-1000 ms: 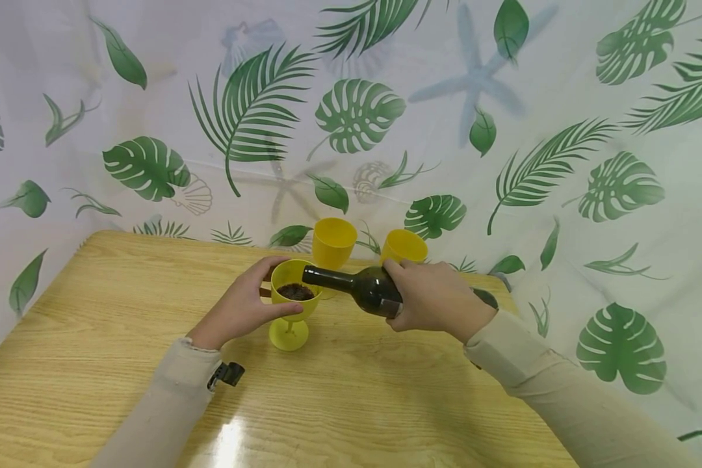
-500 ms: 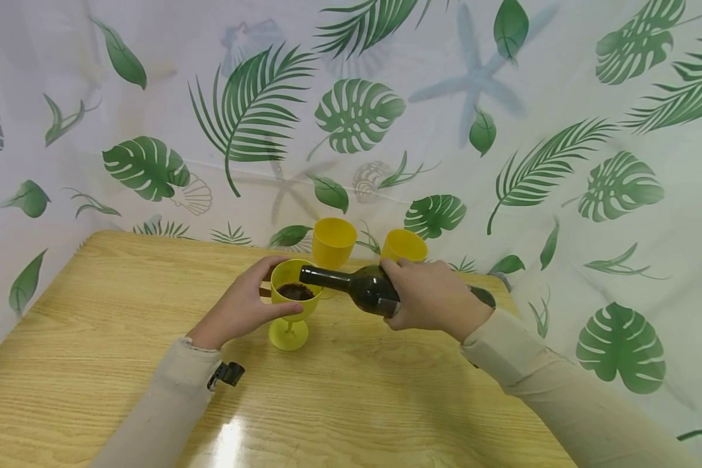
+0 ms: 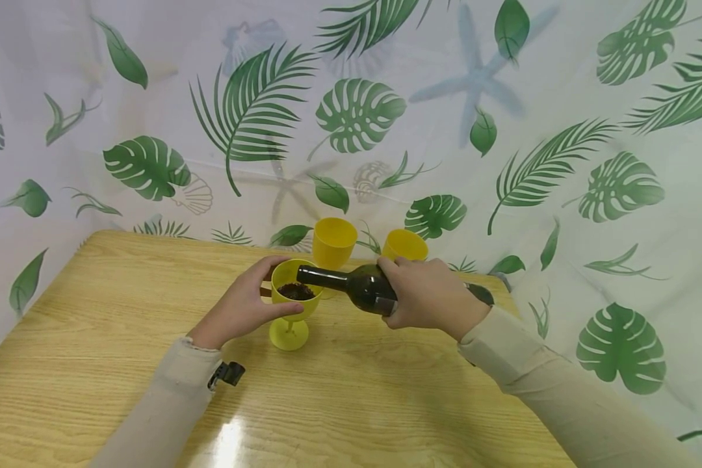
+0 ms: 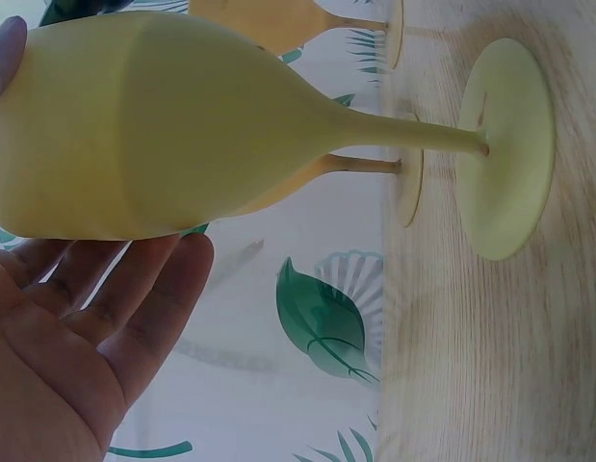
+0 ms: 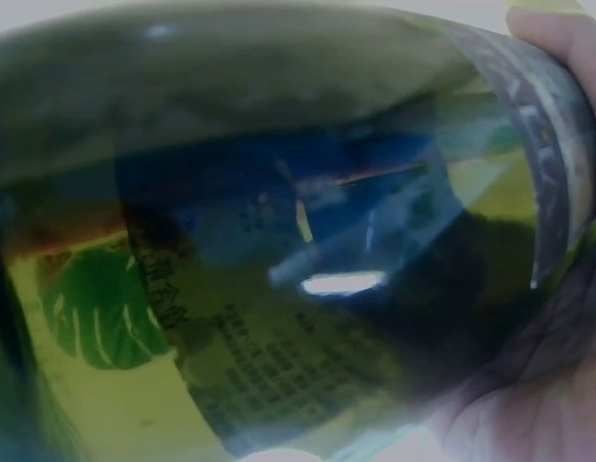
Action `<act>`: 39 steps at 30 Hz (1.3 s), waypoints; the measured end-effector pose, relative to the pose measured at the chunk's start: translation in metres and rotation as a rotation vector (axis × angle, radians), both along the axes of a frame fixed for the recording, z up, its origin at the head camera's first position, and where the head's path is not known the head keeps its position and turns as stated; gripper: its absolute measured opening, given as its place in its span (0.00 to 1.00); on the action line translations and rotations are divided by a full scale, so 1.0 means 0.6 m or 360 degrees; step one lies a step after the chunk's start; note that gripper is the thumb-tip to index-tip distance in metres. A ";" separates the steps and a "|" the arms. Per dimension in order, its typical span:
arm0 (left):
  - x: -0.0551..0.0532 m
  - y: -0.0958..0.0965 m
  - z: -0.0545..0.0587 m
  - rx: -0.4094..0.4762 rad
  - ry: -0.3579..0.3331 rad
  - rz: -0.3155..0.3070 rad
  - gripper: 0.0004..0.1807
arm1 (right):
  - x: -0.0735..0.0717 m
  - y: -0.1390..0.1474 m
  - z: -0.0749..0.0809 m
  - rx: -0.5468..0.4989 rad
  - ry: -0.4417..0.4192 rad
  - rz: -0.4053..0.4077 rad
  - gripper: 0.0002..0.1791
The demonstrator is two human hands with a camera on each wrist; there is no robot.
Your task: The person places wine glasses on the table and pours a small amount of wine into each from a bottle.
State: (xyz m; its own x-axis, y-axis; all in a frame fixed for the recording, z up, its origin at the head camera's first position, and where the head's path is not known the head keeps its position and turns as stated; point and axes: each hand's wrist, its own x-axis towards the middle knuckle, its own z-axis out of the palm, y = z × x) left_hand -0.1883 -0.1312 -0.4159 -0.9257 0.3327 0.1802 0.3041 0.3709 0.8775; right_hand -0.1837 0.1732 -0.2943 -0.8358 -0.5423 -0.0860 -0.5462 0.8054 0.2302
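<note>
A yellow goblet (image 3: 311, 308) (image 4: 201, 125) stands upright on the table. Around its bowl curves my left hand (image 3: 242, 302) (image 4: 76, 337), thumb on the near side and fingers on the far side. Dark red-brown liquid (image 3: 296, 292) with small bubbles along its edge lies in the bowl. My right hand (image 3: 429, 292) grips the body of a dark green wine bottle (image 3: 367, 289) (image 5: 278, 192). The bottle is tilted nearly level, its neck pointing left and its mouth inside the goblet's rim. No clear stream from the mouth can be made out.
Behind the bottle stand two more yellow goblets, a left one (image 3: 334, 242) and a right one (image 3: 405, 244), partly hidden by the bottle and right hand. The wooden table (image 3: 351, 403) reaches back to a white leaf-printed curtain (image 3: 374, 182).
My right hand and the bottle have shifted slightly left, so the mouth sits further over the goblet. The left hand and the goblets have stayed in place.
</note>
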 end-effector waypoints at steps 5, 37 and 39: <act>0.001 0.001 0.000 -0.0001 0.0001 0.0000 0.47 | 0.000 -0.001 0.001 0.0002 -0.0003 0.0005 0.43; 0.000 0.001 -0.003 -0.0018 0.0023 0.0007 0.48 | 0.002 0.000 -0.004 -0.0064 -0.0019 0.0003 0.38; 0.000 0.001 -0.002 -0.0021 0.0020 0.0010 0.48 | 0.003 0.000 -0.005 -0.0072 -0.0025 -0.0005 0.38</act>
State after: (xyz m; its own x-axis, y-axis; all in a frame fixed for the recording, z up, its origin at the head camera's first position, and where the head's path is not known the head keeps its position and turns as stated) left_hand -0.1883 -0.1305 -0.4174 -0.9255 0.3293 0.1873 0.3126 0.3845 0.8686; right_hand -0.1821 0.1730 -0.2975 -0.8362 -0.5433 -0.0745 -0.5469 0.8166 0.1847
